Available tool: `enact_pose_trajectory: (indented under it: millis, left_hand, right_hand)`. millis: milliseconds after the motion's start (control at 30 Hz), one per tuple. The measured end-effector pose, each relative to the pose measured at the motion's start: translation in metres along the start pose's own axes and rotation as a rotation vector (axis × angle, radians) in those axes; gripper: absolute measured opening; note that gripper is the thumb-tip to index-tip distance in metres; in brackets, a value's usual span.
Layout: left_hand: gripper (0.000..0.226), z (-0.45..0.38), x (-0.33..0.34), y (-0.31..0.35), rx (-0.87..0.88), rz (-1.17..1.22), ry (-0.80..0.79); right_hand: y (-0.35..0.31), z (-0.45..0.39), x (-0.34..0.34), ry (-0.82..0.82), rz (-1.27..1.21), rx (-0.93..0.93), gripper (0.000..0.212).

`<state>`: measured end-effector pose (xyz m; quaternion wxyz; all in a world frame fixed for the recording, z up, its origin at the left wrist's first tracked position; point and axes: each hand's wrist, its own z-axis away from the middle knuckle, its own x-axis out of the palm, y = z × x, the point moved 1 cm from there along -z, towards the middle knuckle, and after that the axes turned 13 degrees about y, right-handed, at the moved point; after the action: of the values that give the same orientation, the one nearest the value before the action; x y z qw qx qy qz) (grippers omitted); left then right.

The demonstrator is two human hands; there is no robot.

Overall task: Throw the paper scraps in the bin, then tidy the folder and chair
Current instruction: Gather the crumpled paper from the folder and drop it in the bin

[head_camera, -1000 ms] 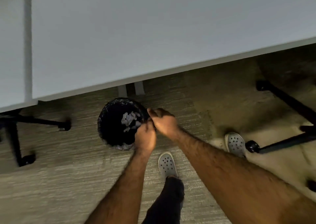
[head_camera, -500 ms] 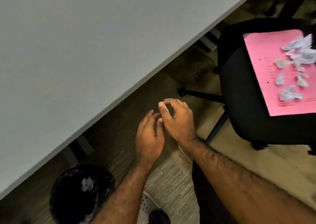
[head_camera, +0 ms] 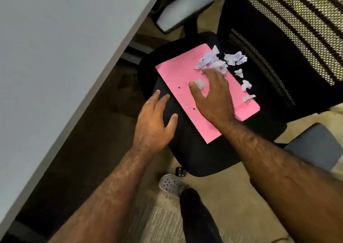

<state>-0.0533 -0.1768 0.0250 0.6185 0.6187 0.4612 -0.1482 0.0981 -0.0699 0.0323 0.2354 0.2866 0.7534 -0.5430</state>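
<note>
A pink folder (head_camera: 178,76) lies flat on the black seat of an office chair (head_camera: 194,153). Several crumpled white paper scraps (head_camera: 233,58) are scattered over the folder's far end and on the seat beside it. My right hand (head_camera: 213,96) hovers over the folder with fingers spread, fingertips at the scrap pile; one small scrap (head_camera: 200,83) lies between thumb and forefinger. My left hand (head_camera: 154,124) is open, palm down, over the seat's near-left edge, holding nothing. The bin is out of view.
The white desk top (head_camera: 65,57) fills the left side, its edge running diagonally close to the chair. The chair's mesh backrest (head_camera: 289,38) rises at the right, with grey armrests (head_camera: 183,11) at the top and lower right (head_camera: 313,146). My shoe (head_camera: 171,184) stands on the carpet below the seat.
The view swung from the bin under the desk to the chair. Both hands moved off the bin, opened, and now reach over the seat and folder.
</note>
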Motion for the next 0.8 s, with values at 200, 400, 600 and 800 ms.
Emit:
enact_pose_trajectory:
  millis: [200,400,600,800]
  left_hand:
    - [0.087,-0.059,0.065,0.018,0.130,-0.134,-0.246]
    - [0.122,-0.068,0.135,0.032,0.258,-0.278,-0.449]
    - [0.117,-0.075,0.173,0.038,0.329,-0.315,-0.381]
    - [0.096,-0.061,0.179,0.040,0.411,-0.244,-0.337]
  right_hand:
    - [0.108,-0.060,-0.021,0.025,0.279,0.231,0.065]
    - [0.180,-0.069,-0.017,-0.148,0.379,0.388,0.079]
    - [0.195,-0.087,0.000,-0.210,0.343,0.236,0.080]
    - [0.209,-0.103,0.010,-0.241,0.393,0.022,0.065]
